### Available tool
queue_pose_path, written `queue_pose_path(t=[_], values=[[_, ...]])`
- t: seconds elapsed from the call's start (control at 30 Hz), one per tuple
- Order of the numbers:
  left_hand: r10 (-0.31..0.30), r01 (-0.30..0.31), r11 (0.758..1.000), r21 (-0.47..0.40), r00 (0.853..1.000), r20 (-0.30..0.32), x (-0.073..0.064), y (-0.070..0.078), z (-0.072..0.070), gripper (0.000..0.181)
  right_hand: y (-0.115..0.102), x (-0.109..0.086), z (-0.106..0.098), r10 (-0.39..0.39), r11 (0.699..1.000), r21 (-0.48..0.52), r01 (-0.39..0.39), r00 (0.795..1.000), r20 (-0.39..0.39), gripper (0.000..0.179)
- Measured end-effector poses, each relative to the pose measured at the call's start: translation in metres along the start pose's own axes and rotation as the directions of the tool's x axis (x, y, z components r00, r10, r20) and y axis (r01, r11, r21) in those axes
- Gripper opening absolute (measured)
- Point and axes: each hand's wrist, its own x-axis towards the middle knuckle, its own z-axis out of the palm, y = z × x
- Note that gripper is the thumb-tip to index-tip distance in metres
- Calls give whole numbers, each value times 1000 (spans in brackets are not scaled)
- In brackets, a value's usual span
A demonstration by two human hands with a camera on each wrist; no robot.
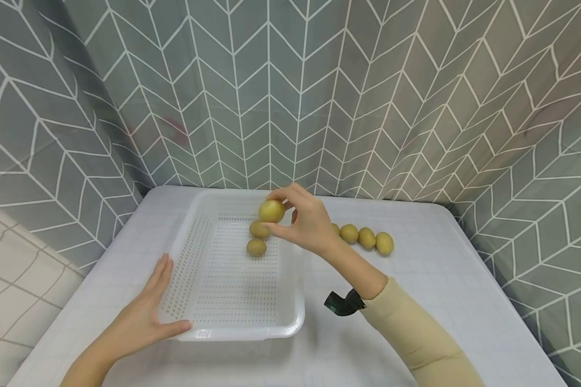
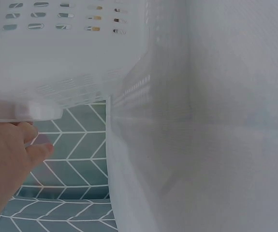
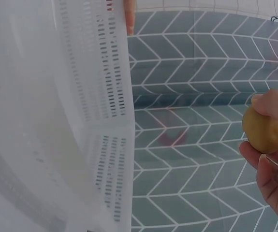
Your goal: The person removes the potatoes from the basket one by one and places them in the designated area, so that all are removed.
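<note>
Between the thumb and fingers of my right hand (image 1: 306, 217) a yellow-brown oval potato (image 1: 271, 211) is pinched, held over the right far part of a white plastic basket (image 1: 242, 334). Two similar potatoes (image 1: 256, 247) lie on the basket's perforated floor, just below the held one in the head view. The right wrist view shows the pinched potato (image 3: 263, 130) close up, beside the basket's slotted wall (image 3: 112, 87). My left hand (image 1: 142, 317) rests at the basket's near left corner, fingers extended along the left side and thumb on the front rim.
Several more potatoes (image 1: 366, 238) stand in a row on the white-covered table (image 1: 431, 301), right of the basket; my right hand partly hides the row's left end. A grey curtain with white chevrons (image 1: 290, 97) hangs behind the table and on both sides.
</note>
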Motion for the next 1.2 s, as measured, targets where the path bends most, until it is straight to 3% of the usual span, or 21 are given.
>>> queue_pose_path(t=[1.2], values=[[23,-23,1000,16,1000,-15,0,1,0,129,32,-41,-57,67,987,-137,-81,993,-100,46]])
